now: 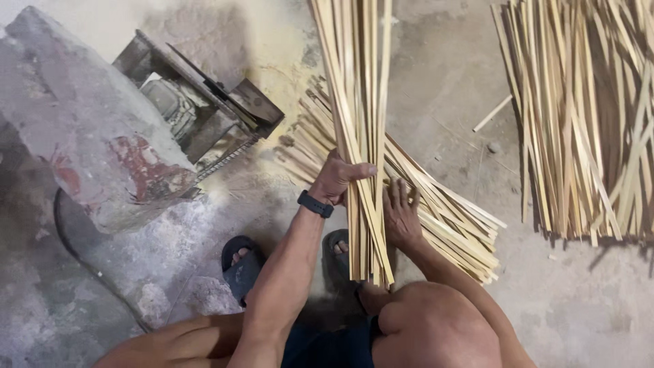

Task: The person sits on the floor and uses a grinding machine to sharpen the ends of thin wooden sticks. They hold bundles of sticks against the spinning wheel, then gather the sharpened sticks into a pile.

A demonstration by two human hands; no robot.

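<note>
My left hand (337, 178), with a black band on the wrist, grips a long bundle of thin pale bamboo strips (357, 75) that stands nearly upright in front of me. Its lower ends reach down between my feet. My right hand (400, 215) rests with fingers spread on a second pile of bamboo strips (449, 218) lying flat on the floor, slanting from upper left to lower right. It touches the strips right beside the held bundle.
A grey metal machine (197, 112) beside a large stone block (82, 129) stands at the left, with pale sawdust (272, 48) around it. Another big heap of strips (586, 116) lies at the right. My sandalled feet (242, 266) rest on the concrete floor.
</note>
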